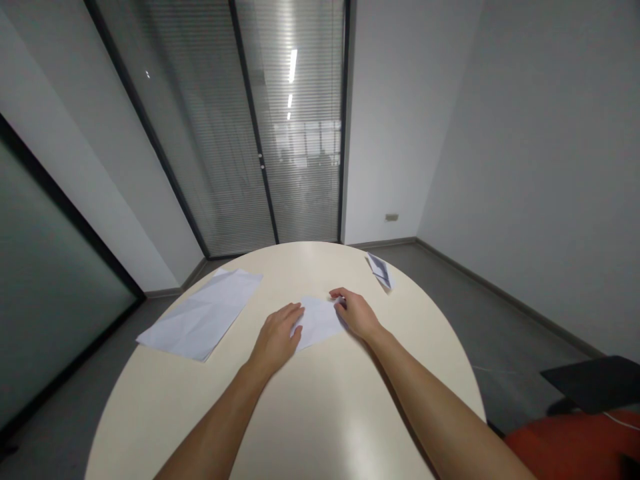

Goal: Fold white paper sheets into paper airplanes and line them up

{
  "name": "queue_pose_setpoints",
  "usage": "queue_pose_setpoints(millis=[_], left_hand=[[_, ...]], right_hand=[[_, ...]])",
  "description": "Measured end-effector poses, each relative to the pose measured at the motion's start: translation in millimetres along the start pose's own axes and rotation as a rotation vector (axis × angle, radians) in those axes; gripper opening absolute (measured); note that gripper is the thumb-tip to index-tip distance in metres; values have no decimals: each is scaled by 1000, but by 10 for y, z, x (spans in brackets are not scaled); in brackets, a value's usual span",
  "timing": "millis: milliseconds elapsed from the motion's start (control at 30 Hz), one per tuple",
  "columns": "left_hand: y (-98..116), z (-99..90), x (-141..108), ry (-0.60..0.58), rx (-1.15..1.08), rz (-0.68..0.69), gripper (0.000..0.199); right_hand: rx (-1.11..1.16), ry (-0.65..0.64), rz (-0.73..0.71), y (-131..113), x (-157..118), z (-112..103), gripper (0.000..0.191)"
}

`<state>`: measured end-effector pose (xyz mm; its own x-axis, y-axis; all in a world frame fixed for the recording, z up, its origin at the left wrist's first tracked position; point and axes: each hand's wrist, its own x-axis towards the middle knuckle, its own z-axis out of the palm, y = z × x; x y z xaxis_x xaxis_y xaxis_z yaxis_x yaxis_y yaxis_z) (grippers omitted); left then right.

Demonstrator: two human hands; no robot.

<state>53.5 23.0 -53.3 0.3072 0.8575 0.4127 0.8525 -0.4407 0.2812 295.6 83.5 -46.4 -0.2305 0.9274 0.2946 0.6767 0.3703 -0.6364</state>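
Observation:
A small white sheet of paper (319,321) lies on the round cream table between my two hands. My left hand (278,333) rests over its left edge, palm down, with the fingers stretched out and lying flat. At the opposite side, my right hand (357,313) has its thumb and fingers closed on the right edge, where the paper is slightly lifted. Part of the sheet's border is hidden under both hands.
Larger creased white sheets (205,319) lie on the table's left side. A folded paper piece (381,272) sits near the far right rim of the table (310,427). Beyond the lower right edge are a red chair (565,443) and a flat black object (595,383).

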Motion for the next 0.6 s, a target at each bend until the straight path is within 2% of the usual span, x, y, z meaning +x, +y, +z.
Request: queue_pose_setpoints(millis=[100,233,300,433,600], left_hand=[[8,42,-12,-86,-53,86,38],[14,32,-29,-116,-93,106,38],[31,1,-29,-129,-111,118,38],[88,-67,-19,-156,-146,183,39],[116,-91,-23,-156,-132,226,41]], right_hand=[[-78,30,-43,-10,2,-6,43],[-97,40,-177,-76,-16,8,39],[-45,-19,-243,-126,-41,33,37],[-17,-221,-374,-191,-99,95,43],[-93,-324,-356,-181,-129,107,46]])
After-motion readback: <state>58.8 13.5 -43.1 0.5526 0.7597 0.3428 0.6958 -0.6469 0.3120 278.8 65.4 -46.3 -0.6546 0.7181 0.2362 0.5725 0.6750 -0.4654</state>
